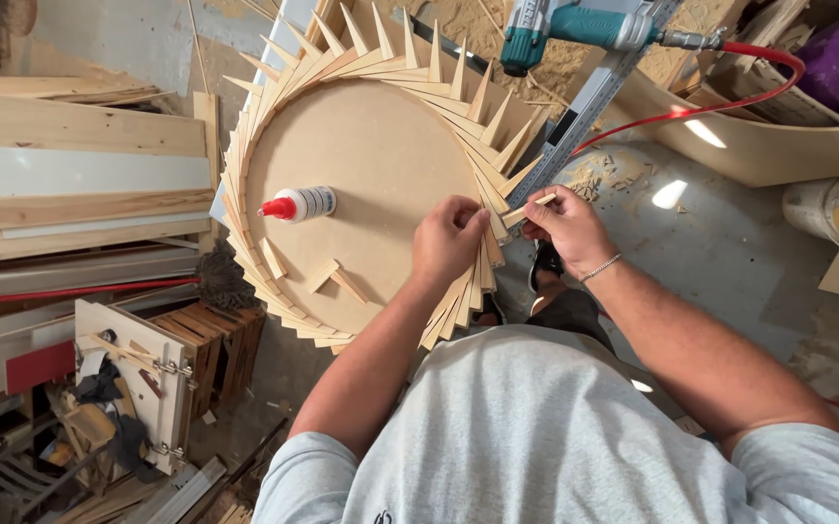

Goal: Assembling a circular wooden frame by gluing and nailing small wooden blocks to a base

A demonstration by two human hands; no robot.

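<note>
Two bare hands meet at the right edge of a round tan fibreboard disc [380, 165] ringed with slanted pale wooden wedges [245, 165]. The left hand [448, 241] presses curled fingers on the ring's slats. The right hand [565, 228] pinches a thin pale wooden strip [528, 207], just beside the ring. A white glue bottle with a red nozzle [301, 205] lies on the disc. A teal nail gun [575, 27] rests above.
</note>
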